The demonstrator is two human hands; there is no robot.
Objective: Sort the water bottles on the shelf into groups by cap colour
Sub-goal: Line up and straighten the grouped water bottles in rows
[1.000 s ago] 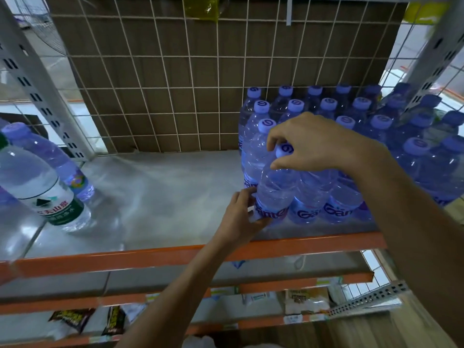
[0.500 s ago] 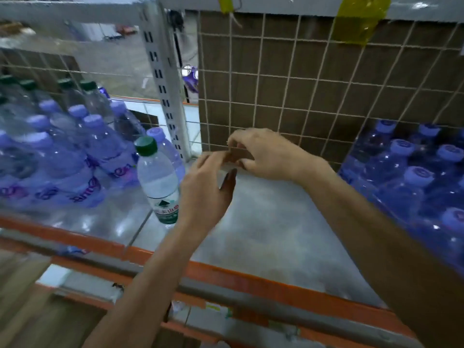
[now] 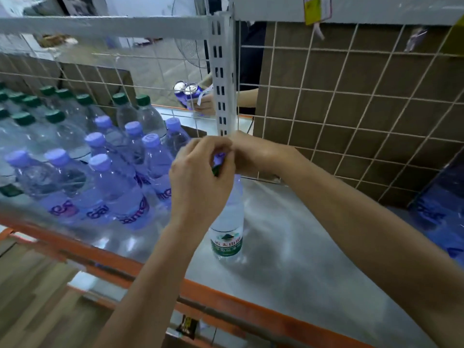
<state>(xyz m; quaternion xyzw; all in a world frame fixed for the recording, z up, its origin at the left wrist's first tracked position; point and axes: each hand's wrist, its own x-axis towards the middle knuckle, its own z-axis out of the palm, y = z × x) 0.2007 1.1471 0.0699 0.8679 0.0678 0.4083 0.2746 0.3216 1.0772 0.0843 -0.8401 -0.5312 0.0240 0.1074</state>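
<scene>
A clear bottle with a green label (image 3: 227,232) stands on the metal shelf (image 3: 313,252) near its front. My left hand (image 3: 200,179) curls its fingers round this bottle's top, where a bit of green cap (image 3: 215,170) shows. My right hand (image 3: 256,154) grips the top of a purple-capped bottle (image 3: 238,183) right behind it, and its cap (image 3: 221,155) peeks out between my hands. To the left stands a group of purple-capped bottles (image 3: 113,187). Behind them is a group of green-capped bottles (image 3: 50,106).
A white upright post (image 3: 223,84) and wire mesh (image 3: 351,96) back the shelf. More purple bottles (image 3: 437,212) stand at the right edge. An orange rail (image 3: 226,305) runs along the shelf front. Behind the mesh, another person's hand holds a pack of cans (image 3: 189,95).
My view swung left from the right-hand purple group. Both hands moved left across the shelf and closed on the tops of the green-capped bottle and the purple-capped bottle behind it.
</scene>
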